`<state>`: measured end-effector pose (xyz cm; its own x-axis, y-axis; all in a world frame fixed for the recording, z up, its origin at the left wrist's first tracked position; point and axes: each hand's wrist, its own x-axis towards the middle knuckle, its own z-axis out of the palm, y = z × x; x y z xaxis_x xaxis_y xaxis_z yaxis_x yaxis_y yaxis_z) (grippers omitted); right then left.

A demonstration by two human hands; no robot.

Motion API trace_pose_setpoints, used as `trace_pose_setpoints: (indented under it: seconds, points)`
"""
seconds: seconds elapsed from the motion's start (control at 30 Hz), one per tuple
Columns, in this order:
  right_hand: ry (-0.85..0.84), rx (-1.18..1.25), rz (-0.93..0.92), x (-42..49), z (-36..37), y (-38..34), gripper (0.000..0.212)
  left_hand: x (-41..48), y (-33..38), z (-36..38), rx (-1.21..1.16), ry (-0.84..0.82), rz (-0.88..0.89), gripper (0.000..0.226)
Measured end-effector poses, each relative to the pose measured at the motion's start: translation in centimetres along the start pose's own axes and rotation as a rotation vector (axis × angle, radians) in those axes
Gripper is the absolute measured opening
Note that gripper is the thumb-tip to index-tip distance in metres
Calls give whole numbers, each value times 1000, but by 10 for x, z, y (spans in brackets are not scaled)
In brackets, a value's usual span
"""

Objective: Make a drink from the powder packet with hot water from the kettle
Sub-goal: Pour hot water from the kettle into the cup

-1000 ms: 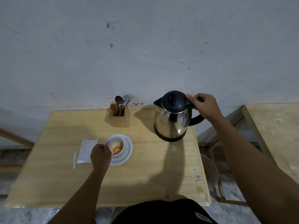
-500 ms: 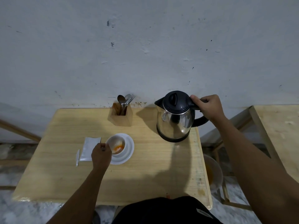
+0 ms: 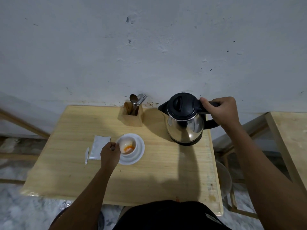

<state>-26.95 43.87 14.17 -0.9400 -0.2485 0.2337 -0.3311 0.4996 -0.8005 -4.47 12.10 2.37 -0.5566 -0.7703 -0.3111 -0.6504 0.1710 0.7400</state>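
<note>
A steel kettle (image 3: pixel 186 128) with a black lid hangs just above the right side of the wooden table (image 3: pixel 159 173), its spout pointing left. My right hand (image 3: pixel 221 112) grips its black handle. A white cup (image 3: pixel 127 144) with orange powder inside stands on a white saucer (image 3: pixel 138 154). My left hand (image 3: pixel 110 152) pinches the cup's handle on its left side. The torn white powder packet (image 3: pixel 98 147) lies flat just left of my left hand, with its torn-off strip (image 3: pixel 86 155) beside it.
A wooden holder (image 3: pixel 132 117) with spoons and a fork stands at the table's back edge against the wall. A second wooden table (image 3: pixel 292 140) is on the right, and a stool (image 3: pixel 223 178) sits in the gap between the two.
My right hand has lifted the kettle slightly off the table and brought it a little nearer. My left hand stays on the cup's handle.
</note>
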Motion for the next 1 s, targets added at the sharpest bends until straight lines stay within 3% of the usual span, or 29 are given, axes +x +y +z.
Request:
trace_pose_setpoints:
  seconds: [0.23, 0.43, 0.8, 1.0]
  points:
    - [-107, -110, -12, -7, 13, -47, 79, 2, 1, -9, -96, -113, -67, 15]
    - [-193, -311, 6, -18, 39, -90, 71, 6, -3, -26, -112, -236, -13, 21]
    - [-369, -587, -19, -25, 75, -135, 95, 13, -9, -35, -67, -313, 110, 10]
    - [-493, -704, -26, -25, 87, -152, 80, 14, -11, -35, -37, -324, 164, 11]
